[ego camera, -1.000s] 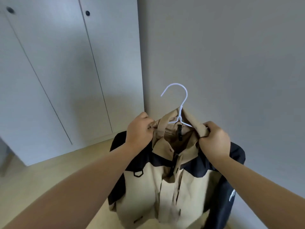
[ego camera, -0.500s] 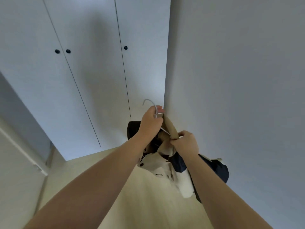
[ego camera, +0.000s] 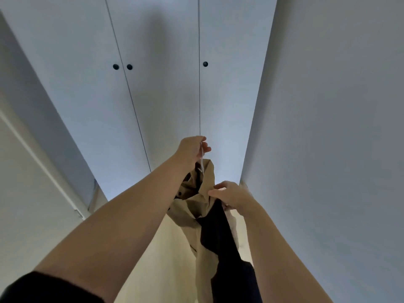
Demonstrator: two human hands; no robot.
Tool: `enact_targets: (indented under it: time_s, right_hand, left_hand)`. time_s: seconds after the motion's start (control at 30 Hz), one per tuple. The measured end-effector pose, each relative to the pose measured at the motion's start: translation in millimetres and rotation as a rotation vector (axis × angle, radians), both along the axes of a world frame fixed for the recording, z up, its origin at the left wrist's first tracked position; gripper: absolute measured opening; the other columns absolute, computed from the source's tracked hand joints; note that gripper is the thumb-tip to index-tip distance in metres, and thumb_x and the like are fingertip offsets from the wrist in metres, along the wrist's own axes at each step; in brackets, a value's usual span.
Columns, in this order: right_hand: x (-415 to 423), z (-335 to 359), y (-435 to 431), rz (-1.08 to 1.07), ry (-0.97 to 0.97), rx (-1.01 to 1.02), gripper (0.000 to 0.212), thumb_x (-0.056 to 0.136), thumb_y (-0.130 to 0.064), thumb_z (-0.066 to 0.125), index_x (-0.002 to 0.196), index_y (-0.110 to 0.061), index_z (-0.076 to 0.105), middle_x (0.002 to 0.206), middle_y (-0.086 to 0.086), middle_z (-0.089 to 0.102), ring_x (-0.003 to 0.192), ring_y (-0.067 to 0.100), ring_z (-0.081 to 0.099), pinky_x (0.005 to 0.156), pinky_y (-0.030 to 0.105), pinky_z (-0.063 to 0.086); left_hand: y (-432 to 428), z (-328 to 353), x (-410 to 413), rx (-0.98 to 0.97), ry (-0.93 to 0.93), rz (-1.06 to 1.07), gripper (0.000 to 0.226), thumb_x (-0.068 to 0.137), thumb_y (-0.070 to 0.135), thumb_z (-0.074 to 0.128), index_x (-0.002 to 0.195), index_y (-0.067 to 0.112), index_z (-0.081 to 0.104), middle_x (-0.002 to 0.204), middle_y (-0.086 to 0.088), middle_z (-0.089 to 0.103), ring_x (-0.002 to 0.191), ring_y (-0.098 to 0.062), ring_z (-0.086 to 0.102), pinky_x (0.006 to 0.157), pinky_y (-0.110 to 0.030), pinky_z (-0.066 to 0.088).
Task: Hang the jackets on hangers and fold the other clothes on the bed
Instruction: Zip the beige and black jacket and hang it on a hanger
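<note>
Tan and navy jacket (ego camera: 188, 208) is up in the air in front of us, right by the white wardrobe doors (ego camera: 166, 84) with their little black knobs (ego camera: 129, 67). Our left hand (ego camera: 192, 149) is the higher one, fingers curled round the thin white wire of the hanger (ego camera: 202, 162). The hook end is buried in the fist, so we can't tell which way it faces. The neck of the hanger drops straight down into the collar. Our right hand (ego camera: 231, 194) sits lower and a bit to the right, apart from the left, pinching the tan collar edge.

The jacket hangs long-ways top to bottom, collar up at the hands and the rest trailing toward the pale wood floor (ego camera: 166, 259). The navy part is on the right side. A plain grey wall (ego camera: 328, 127) runs along our right.
</note>
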State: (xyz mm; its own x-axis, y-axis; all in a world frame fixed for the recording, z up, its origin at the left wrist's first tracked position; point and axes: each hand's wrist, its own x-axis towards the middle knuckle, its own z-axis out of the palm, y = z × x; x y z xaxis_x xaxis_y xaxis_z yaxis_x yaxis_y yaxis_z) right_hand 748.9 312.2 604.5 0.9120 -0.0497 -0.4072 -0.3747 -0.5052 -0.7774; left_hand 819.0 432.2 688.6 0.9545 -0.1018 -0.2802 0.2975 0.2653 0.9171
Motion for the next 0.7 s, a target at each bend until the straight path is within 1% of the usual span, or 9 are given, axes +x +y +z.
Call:
enact_targets:
  time_s: [0.03,0.1,0.17,0.3,0.33,0.4,0.47,0.6,0.7]
  right_hand:
    - [16.2,1.3,6.4,0.052,0.018,0.003,0.024,0.090,-0.035,0.059,0.105,-0.018,0.054,0.085,-0.005,0.062,0.073,0.010,0.063,0.061,0.017,0.051]
    - [55.7,6.9,21.3,0.105,0.012,-0.014,0.022,0.091,-0.029,0.055,0.105,-0.012,0.058,0.082,0.000,0.068,0.067,0.011,0.067,0.058,0.019,0.050]
    - [102.0,16.3,40.1,0.071,-0.044,-0.014,0.026,0.092,-0.023,0.051,0.106,-0.004,0.062,0.084,0.006,0.069,0.068,0.016,0.066,0.062,0.024,0.048]
    - [198.0,35.1,86.6,0.047,-0.161,-0.023,0.029,0.086,-0.007,0.047,0.106,0.010,0.060,0.091,0.026,0.065,0.070,0.025,0.055,0.057,0.028,0.042]
    - [221.6,39.6,99.7,0.059,-0.214,-0.052,0.026,0.087,-0.007,0.048,0.102,0.008,0.062,0.095,0.025,0.066,0.073,0.027,0.058,0.062,0.030,0.046]
    - [263.9,48.2,126.9,0.087,-0.333,-0.120,0.018,0.089,-0.010,0.049,0.095,-0.003,0.064,0.095,0.008,0.067,0.083,0.023,0.061,0.074,0.031,0.049]
    - [302.2,52.8,154.8,0.111,-0.417,-0.181,0.018,0.091,-0.012,0.049,0.100,-0.013,0.064,0.094,-0.004,0.059,0.085,0.014,0.055,0.074,0.025,0.043]
    - [380.4,57.8,208.5,0.132,-0.482,-0.235,0.026,0.089,-0.011,0.048,0.110,-0.014,0.063,0.098,-0.004,0.056,0.086,0.012,0.051,0.075,0.023,0.038]
    - [438.5,63.4,243.0,0.162,-0.529,-0.289,0.033,0.090,-0.012,0.049,0.123,-0.012,0.056,0.119,0.004,0.057,0.103,0.018,0.053,0.084,0.024,0.038]
  left_hand:
    - [9.3,-1.7,14.8,0.060,-0.007,0.008,0.023,0.097,0.003,0.043,0.078,0.005,0.054,0.058,-0.004,0.050,0.048,-0.012,0.053,0.048,-0.019,0.046]
    - [28.0,-3.4,46.1,0.212,-0.033,0.011,0.025,0.097,0.002,0.040,0.078,0.005,0.056,0.045,0.001,0.047,0.038,-0.009,0.046,0.051,-0.022,0.042]
    - [47.3,-0.6,75.0,0.348,-0.056,0.000,0.025,0.098,0.003,0.039,0.080,0.005,0.057,0.038,0.004,0.044,0.035,-0.007,0.042,0.053,-0.023,0.040]
    - [98.4,15.0,133.7,0.420,-0.029,0.034,0.023,0.102,0.007,0.036,0.088,0.002,0.054,0.054,-0.004,0.039,0.045,-0.012,0.035,0.054,-0.022,0.037]
    - [113.5,21.0,148.1,0.416,-0.013,0.055,0.023,0.102,0.007,0.035,0.090,0.001,0.054,0.057,-0.005,0.036,0.048,-0.013,0.032,0.054,-0.022,0.035]
    - [143.7,32.5,176.9,0.398,-0.003,0.099,0.021,0.103,0.007,0.034,0.095,-0.002,0.051,0.058,-0.005,0.032,0.051,-0.013,0.028,0.054,-0.022,0.031]
    - [174.3,39.8,205.3,0.381,-0.024,0.136,0.020,0.103,0.008,0.034,0.098,-0.003,0.051,0.058,-0.005,0.031,0.052,-0.013,0.028,0.053,-0.023,0.031]
    - [241.0,41.3,270.3,0.379,-0.128,0.133,0.026,0.102,0.006,0.034,0.088,-0.001,0.055,0.057,-0.005,0.033,0.051,-0.014,0.030,0.051,-0.022,0.034]
    - [284.3,37.0,323.1,0.411,-0.216,0.083,0.034,0.100,0.005,0.033,0.075,0.005,0.055,0.055,-0.003,0.035,0.050,-0.014,0.031,0.048,-0.020,0.036]
